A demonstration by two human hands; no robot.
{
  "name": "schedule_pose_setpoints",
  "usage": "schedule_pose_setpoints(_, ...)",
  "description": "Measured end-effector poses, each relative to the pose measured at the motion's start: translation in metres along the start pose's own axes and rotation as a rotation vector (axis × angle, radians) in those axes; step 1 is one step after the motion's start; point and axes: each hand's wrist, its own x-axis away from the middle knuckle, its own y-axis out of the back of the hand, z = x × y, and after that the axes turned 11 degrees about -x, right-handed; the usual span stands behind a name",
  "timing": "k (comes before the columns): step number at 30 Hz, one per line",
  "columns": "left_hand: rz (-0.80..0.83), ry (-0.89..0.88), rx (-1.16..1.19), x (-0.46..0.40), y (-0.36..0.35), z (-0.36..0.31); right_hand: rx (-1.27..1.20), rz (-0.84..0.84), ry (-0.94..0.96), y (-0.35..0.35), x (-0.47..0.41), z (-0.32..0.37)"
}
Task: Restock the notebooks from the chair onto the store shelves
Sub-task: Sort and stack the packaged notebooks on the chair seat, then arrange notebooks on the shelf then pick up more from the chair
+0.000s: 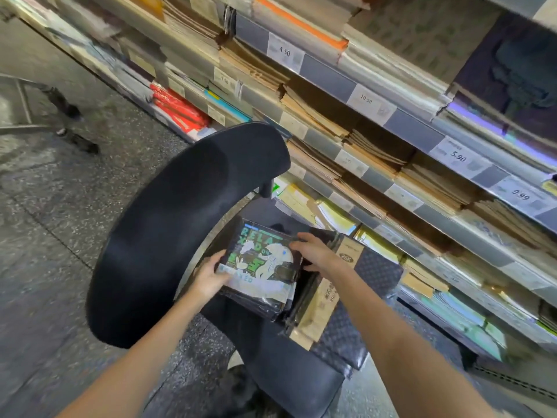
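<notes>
Black stack [259, 267] on chair [187, 230], cartoon cover, green lettering. Left hand [208, 277] grips near edge; right hand [316, 251] grips far side.

notebooks [259, 267]: glossy plastic wrap | chair [180, 224]: matt black | shelves [331, 76]: smooth metal | floor [60, 206]: speckled stone

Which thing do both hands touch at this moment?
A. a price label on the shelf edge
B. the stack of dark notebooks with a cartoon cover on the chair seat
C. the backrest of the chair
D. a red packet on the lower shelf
B: the left hand grips the near left edge of the stack of dark notebooks on the chair seat, and the right hand rests on its far right edge.
</notes>
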Motion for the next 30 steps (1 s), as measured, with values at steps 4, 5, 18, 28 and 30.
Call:
schedule_pose_setpoints(4,-0.049,-0.026,-0.174,0.002,-0.001,-0.002,0.206,-0.052,0.119,0.004,0.001,0.008)
schedule_pose_setpoints(5,-0.051,-0.035,-0.232,0.004,-0.002,-0.001,0.240,-0.048,0.120,0.006,0.003,0.008)
schedule_pose_setpoints(18,-0.082,-0.234,-0.829,0.045,0.006,-0.050,0.458,-0.097,0.209,0.046,0.063,0.039)
schedule_pose_setpoints(28,-0.146,-0.400,-0.882,0.074,0.023,-0.145,0.563,-0.175,0.247,0.085,0.127,0.065)
schedule_pose_setpoints(30,-0.168,-0.431,-0.880,0.083,0.027,-0.164,0.582,-0.194,0.259,0.093,0.142,0.073)
